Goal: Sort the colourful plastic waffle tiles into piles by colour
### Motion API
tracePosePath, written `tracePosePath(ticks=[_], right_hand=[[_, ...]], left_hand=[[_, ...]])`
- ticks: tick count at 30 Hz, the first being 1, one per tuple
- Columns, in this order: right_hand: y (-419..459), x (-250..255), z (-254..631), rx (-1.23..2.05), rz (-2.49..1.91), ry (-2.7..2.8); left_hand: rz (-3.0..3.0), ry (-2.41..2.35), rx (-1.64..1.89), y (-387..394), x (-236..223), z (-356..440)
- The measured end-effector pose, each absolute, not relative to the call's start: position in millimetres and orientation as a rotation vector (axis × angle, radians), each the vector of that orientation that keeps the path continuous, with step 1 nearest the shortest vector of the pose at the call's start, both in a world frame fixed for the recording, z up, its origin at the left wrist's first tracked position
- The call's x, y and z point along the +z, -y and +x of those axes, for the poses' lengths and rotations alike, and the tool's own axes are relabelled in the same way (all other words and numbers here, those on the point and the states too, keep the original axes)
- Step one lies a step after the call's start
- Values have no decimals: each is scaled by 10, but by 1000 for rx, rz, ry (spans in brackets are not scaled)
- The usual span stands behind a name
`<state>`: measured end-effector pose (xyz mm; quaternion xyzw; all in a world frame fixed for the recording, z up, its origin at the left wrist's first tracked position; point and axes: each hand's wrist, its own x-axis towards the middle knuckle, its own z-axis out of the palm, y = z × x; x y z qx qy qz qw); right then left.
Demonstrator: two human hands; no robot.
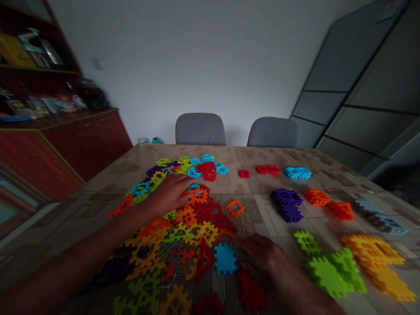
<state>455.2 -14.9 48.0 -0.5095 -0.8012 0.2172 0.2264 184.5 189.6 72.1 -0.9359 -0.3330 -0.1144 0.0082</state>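
My left hand [173, 191] reaches over a loose pile of plastic interlocking pieces, its fingers stretched out and thumb apart. A blue piece [193, 186] lies by its fingertips, partly hidden; orange pieces [198, 195] are just under the thumb. My right hand [267, 256], slightly blurred, is low over the table at the pile's right side, fingers and thumb apart. Close to its fingertips is a solid blue square piece [225, 258]; whether they touch cannot be told. A red piece [251, 292] lies below that hand, partly covered.
Sorted by colour at right are red [267, 169], blue [297, 173], purple [288, 205], orange [317, 197], green [334, 273] and yellow stacks [377, 262]. A lone orange frame piece [235, 208] lies mid-table. Two grey chairs [200, 129] stand at the far edge.
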Motion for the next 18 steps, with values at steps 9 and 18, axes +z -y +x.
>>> tracePosePath(ticks=[9, 18], right_hand=[[143, 492, 4530, 597, -1387, 2183], [135, 533, 4588, 610, -1455, 2141]], left_hand=[[-3119, 798, -268, -1760, 483, 2314], [-3276, 1002, -576, -1720, 542, 2166]])
